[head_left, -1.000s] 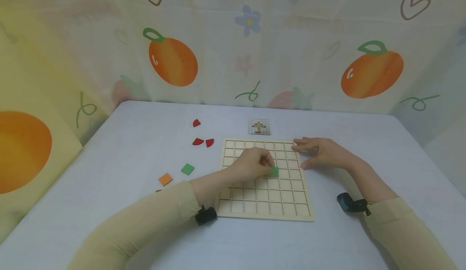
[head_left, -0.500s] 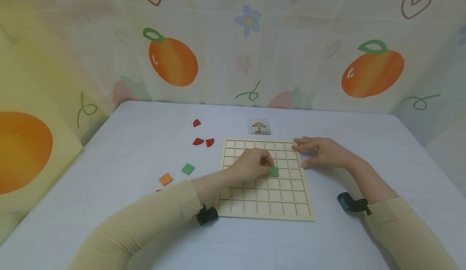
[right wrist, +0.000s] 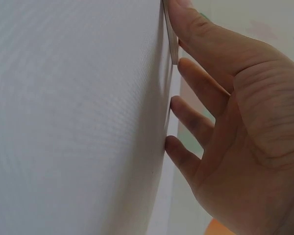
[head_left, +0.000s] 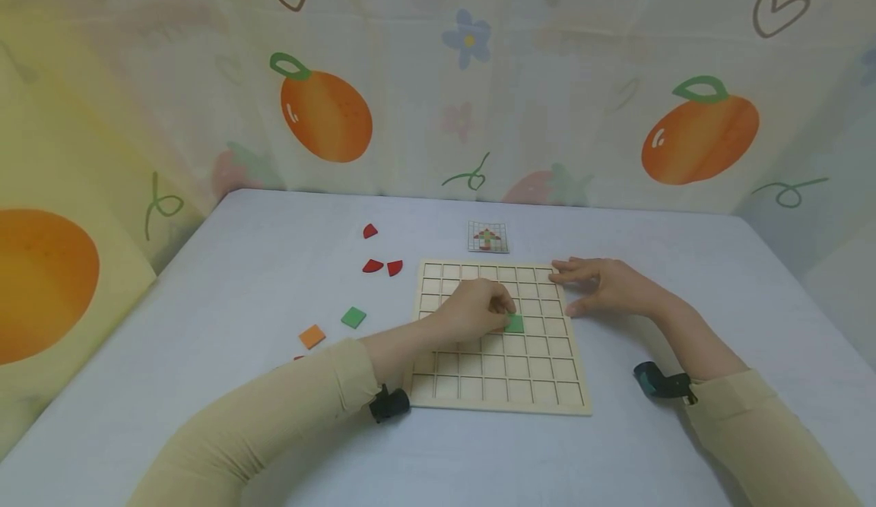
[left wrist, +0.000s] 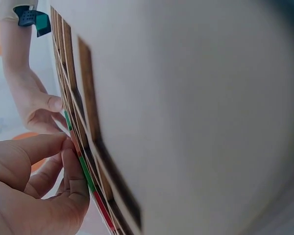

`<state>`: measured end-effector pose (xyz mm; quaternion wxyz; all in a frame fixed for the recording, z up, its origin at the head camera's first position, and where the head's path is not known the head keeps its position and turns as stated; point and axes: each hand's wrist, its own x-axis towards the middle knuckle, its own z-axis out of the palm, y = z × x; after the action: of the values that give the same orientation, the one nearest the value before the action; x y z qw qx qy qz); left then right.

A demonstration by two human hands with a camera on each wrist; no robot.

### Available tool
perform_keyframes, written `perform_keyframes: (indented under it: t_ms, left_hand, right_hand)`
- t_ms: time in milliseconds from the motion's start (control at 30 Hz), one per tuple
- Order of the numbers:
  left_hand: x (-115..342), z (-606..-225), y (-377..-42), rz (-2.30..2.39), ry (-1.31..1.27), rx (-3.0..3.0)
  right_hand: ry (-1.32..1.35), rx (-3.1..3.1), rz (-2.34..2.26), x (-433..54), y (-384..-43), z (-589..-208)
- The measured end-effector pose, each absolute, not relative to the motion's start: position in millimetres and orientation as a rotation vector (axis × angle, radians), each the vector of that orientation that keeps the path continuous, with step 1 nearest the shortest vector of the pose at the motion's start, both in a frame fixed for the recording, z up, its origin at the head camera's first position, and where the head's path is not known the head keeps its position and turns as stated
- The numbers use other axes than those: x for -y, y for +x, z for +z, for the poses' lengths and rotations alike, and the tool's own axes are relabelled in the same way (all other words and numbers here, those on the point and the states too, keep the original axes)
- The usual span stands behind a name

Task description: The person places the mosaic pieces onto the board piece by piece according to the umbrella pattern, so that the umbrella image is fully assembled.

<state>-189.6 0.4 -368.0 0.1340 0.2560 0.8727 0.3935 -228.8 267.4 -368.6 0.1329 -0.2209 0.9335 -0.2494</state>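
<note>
My left hand point(head_left: 472, 311) reaches over a pale wooden grid board point(head_left: 472, 389), with thumb and forefinger pinching at the left side of a small green square tile point(head_left: 515, 324) that lies flat on the grid. In the left wrist view, the fingertips of my left hand point(left wrist: 34, 176) are together close against a row of coloured tiles: green, an orange-red one point(left wrist: 75, 143), green and red. The hand hides most of these from above. My right hand point(head_left: 609, 286) rests at the board's upper right, fingers spread and thumb touching the edge point(right wrist: 170, 36).
A small picture card point(head_left: 488, 238) with a gridded pattern lies behind the board. To the left on the white table are several red quarter-round pieces point(head_left: 372, 266), a green square point(head_left: 353, 318) and an orange square point(head_left: 312, 337). A red piece point(head_left: 299, 357) shows partly beyond the left sleeve.
The green tile under the left fingertips has settled slightly, its far edge now a little lower in view. Both hands have stayed almost still.
</note>
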Motion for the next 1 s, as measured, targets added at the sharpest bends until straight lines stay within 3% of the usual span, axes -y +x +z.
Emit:
perform_keyframes:
  t_ms: [1000]
  left_hand:
    - [21.2,-348.2,-192.5,1.230,0.709,-2.530]
  right_hand:
    - [-0.664,-2.727,-0.723,-266.9,-228.3,-369.8]
